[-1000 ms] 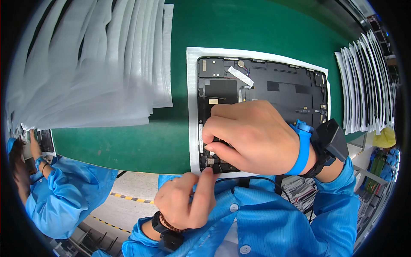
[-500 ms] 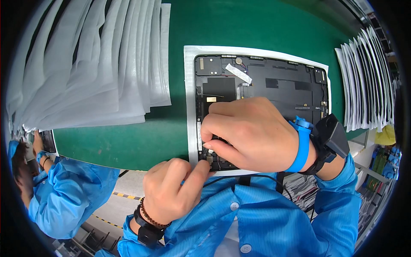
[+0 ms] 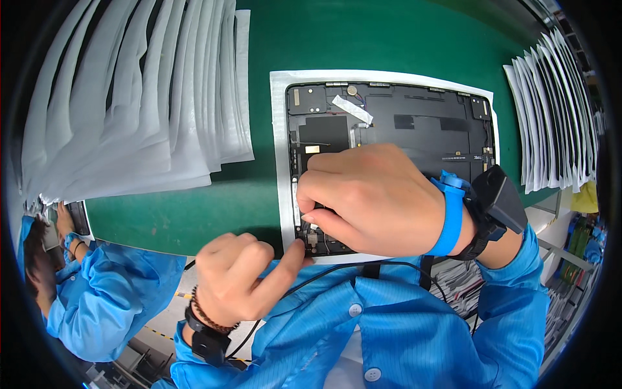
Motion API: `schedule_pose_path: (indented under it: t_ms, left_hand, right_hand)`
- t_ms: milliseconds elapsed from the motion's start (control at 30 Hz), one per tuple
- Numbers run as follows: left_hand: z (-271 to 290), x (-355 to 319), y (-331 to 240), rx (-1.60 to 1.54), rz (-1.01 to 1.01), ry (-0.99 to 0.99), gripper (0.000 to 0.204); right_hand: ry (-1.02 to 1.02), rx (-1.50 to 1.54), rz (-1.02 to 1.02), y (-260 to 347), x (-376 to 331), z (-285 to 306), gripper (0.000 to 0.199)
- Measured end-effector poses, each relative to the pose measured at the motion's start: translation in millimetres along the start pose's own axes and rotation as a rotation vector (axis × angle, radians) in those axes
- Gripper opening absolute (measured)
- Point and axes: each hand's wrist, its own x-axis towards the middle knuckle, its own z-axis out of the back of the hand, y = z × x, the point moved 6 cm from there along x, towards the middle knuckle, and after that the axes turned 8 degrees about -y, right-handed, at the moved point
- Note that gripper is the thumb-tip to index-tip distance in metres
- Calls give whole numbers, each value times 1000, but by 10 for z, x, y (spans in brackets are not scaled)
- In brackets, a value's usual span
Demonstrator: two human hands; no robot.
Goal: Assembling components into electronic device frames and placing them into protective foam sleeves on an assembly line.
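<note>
A black tablet back cover [image 3: 414, 137] lies inner side up on a white padded sheet [image 3: 278, 149], with small parts, wires and a strip of white tape [image 3: 352, 110] on it. Over its lower left part, my right hand [image 3: 366, 201] is closed, thumb and index finger pinched together. What is between those fingertips is hidden. My left hand [image 3: 243, 275] grips the cover's near left corner, index fingertip on it and the other fingers curled; its thumb is mostly hidden. A blue band [image 3: 449, 217] and a black device [image 3: 495, 202] sit on my right wrist.
On the green table [image 3: 382, 39], a row of white padded sleeves [image 3: 162, 97] stands at left and another row [image 3: 547, 110] at right. A co-worker in a blue smock [image 3: 110, 292] works at the far left. A black cable [image 3: 350, 265] runs along the table's near edge.
My left hand has shifted left and its index finger is straighter, still at the corner. My right hand stays pinched over the same area. The whole view has shifted slightly.
</note>
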Motion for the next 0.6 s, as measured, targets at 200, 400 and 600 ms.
schedule_pose_path:
  t_ms: [200,400,600]
  left_hand:
    - [19,71,43,87,-140,61,27]
    - [-4,89,11,129,-195,92,31]
    - [5,122,-15,142,-239,106,23]
  right_hand:
    - [12,2,-8,0,5,-4,12]
    - [-1,-10,-8,-5,8,-8,11]
    - [-4,-6,-18,-5,6,-6,11]
